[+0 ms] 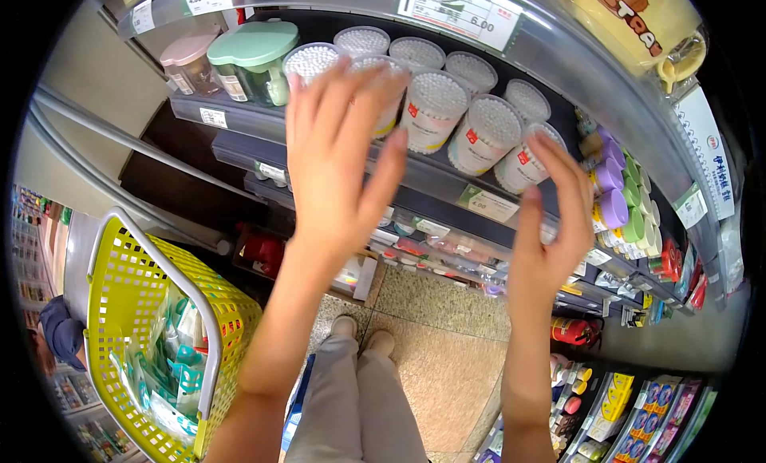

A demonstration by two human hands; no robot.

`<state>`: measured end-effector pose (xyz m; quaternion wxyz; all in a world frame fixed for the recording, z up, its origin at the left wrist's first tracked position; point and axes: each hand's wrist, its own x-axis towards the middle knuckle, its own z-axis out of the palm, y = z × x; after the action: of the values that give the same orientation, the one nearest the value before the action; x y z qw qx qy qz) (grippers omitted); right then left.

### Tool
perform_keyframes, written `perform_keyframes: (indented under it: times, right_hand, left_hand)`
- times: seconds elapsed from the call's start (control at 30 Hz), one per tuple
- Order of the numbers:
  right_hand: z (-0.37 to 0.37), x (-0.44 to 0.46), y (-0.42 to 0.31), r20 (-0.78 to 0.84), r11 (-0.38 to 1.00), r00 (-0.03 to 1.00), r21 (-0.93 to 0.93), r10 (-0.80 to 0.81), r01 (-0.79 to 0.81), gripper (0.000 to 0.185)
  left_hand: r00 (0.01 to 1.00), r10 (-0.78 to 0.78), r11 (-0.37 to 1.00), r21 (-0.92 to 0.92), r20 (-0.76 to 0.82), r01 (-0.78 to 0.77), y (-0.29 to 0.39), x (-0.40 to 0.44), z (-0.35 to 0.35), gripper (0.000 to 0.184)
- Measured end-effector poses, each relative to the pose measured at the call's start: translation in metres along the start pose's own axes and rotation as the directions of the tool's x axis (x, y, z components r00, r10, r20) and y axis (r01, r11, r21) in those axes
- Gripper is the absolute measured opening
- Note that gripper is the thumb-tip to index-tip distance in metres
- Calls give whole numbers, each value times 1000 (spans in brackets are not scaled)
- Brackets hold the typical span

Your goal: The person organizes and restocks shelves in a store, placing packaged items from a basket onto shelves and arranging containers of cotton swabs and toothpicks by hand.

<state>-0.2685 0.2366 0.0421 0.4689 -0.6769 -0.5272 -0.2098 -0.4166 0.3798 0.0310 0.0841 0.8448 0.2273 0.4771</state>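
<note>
Clear round tubs of cotton swabs (435, 112) stand in rows on a dark shelf at the upper middle. My left hand (343, 144) is in front of the left tubs, fingers apart, partly covering a tub with a yellow-edged label. At the right end of the front row, my right hand (558, 215) is beside a tub (523, 166), its thumb and fingers spread at the tub's lower right. Neither hand visibly holds anything. Left of the tubs are a green-lidded container (251, 52) and a pink-lidded one (191, 60).
A yellow-green basket (116, 303) with packaged goods stands at the lower left. Purple- and green-capped bottles (610, 210) line the shelf's right side. A price rail (487, 203) runs below the tubs. A fire extinguisher (570, 330) is at the lower right; a person (60, 331) is at the far left.
</note>
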Motion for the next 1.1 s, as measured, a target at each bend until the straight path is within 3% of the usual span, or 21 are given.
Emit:
perform_keyframes:
  times: [0.07,0.23,0.57,0.93,1.1]
  right_hand:
    - [-17,-20,7,8,990,990,1,142,-142,36]
    - [-27,-50,15,74,897,895,-88,440,-434,26]
    - [-12,-70,39,-5,887,913,-233,409,-399,21]
    - [4,-66,33,-32,848,850,-63,526,-527,15]
    - [5,-64,42,-26,860,861,-39,508,-509,14]
  left_hand:
    - [994,-42,972,-226,99,63,14,-24,4,37]
    - [987,-43,984,-165,157,70,50,-59,38,42]
    - [958,-264,965,17,111,263,70,-63,70,42]
    - [918,-380,899,-186,118,396,69,-61,82,36]
    - [891,-439,840,-300,116,453,69,-61,83,33]
